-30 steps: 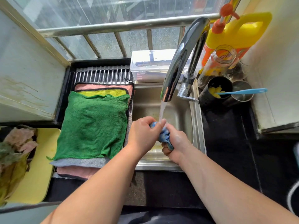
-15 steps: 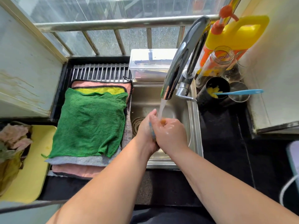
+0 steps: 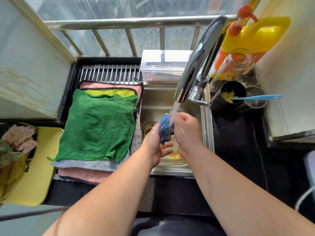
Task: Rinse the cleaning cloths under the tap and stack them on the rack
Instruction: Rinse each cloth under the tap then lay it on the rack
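A person is standing at the sink (image 3: pixel 207 133), rinsing a blue cloth (image 3: pixel 165 129) in the stream running from the tap (image 3: pixel 199 62). The cloth is bunched into a rough roll standing nearly upright. Its top end is poking up into the water and its lower end is hanging down between the two palms, above the basin. The right hand (image 3: pixel 187 132) is closing round it from the right, its fingers (image 3: pixel 182 118) curling over the upper part in a firm grip. The left hand (image 3: pixel 155 144) is pressing against it from the left and below, and its fingers (image 3: pixel 166 149) are reaching out fairly straight under the roll; whether its thumb is also pinching the cloth is hidden from here. The rack (image 3: pixel 110 74) is lying to the left of the sink, just beside it, and is carrying a flat pile with a green cloth (image 3: pixel 100 123) on top. So the cloth will be travelling leftward, and the left hand is the nearer one to that pile. Since it is wadded and dripping, it probably needs wringing and opening out before it can lie flat there.
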